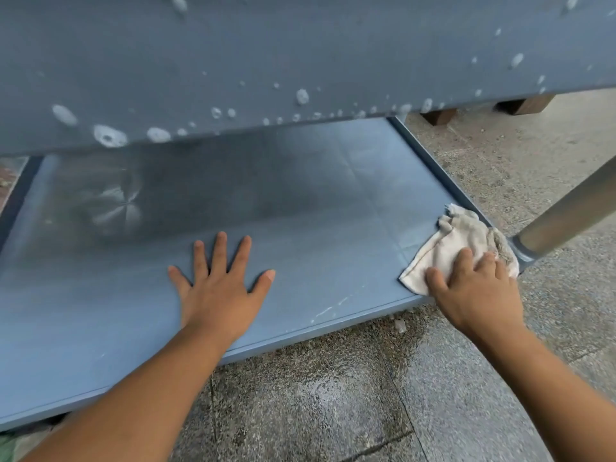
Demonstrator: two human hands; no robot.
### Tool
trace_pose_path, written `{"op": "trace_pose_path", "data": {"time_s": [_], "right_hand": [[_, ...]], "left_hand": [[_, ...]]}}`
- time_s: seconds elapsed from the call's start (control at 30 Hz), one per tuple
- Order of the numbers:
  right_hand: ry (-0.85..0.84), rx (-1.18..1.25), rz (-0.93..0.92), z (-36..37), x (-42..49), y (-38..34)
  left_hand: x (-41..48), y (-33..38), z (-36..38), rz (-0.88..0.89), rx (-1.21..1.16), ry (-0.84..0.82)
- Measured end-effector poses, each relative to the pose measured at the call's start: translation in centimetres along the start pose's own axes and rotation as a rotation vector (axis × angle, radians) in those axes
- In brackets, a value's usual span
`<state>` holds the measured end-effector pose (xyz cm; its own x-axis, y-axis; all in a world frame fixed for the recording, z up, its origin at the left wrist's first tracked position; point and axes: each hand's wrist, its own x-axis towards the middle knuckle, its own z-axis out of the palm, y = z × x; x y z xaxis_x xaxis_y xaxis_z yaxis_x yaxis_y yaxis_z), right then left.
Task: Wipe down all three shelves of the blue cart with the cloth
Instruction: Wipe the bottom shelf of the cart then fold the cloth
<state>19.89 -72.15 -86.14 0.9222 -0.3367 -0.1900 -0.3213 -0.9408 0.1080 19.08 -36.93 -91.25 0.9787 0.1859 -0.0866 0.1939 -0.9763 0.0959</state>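
The blue cart's low shelf (300, 208) fills the middle of the view, just above the ground. My left hand (220, 281) lies flat on it near the front edge, fingers spread, holding nothing. My right hand (473, 288) presses a crumpled off-white cloth (456, 238) onto the shelf's front right corner, beside the raised side rim. A higher blue shelf (300, 61) hangs across the top of the view, its surface dotted with white water drops and soap marks. Part of the low shelf's back lies in its shadow.
A silver cart leg (573, 208) rises from the corner socket at the right. Wet grey stone pavement (333, 395) lies in front and to the right. Two dark wooden blocks (440, 115) stand on the ground behind the cart at upper right.
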Motion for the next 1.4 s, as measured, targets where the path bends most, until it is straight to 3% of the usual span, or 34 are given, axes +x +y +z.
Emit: {"op": "trace_pose_path", "data": {"time_s": [0.17, 0.37, 0.47, 0.57, 0.63, 0.87, 1.03, 1.27, 1.4], "right_hand": [[-0.029, -0.066, -0.15, 0.5, -5.7, -3.4], [-0.078, -0.077, -0.529, 2.4, -13.3, -10.9], [-0.078, -0.065, -0.712, 2.6, -14.8, -13.9], [-0.052, -0.036, -0.78, 2.4, -14.1, -13.4], [-0.033, -0.053, -0.78, 2.8, -12.9, -11.5], [0.059, -0.051, -0.421, 2.3, -4.4, -0.2], [0.035, -0.02, -0.312, 1.2, -1.0, 3.9], [-0.226, -0.108, -0.359, -3.9, 3.8, 6.5], [-0.009, -0.175, -0.623, -5.8, 5.9, 4.7]], "left_hand": [[-0.1, -0.1, -0.1, 0.01, -0.006, -0.014], [0.0, 0.0, -0.2, 0.009, -0.001, -0.021], [0.0, 0.0, -0.2, 0.016, 0.008, -0.013], [0.0, -0.3, 0.0, 0.016, 0.003, -0.003], [0.0, -0.3, 0.0, 0.017, 0.001, -0.004], [0.0, -0.1, 0.0, 0.006, -0.019, 0.004], [0.1, -0.3, -0.1, 0.0, -0.011, 0.009], [-0.1, 0.1, -1.2, -0.008, -0.028, -0.055], [-0.3, 2.5, -2.3, -0.071, -0.074, -0.088]]}}
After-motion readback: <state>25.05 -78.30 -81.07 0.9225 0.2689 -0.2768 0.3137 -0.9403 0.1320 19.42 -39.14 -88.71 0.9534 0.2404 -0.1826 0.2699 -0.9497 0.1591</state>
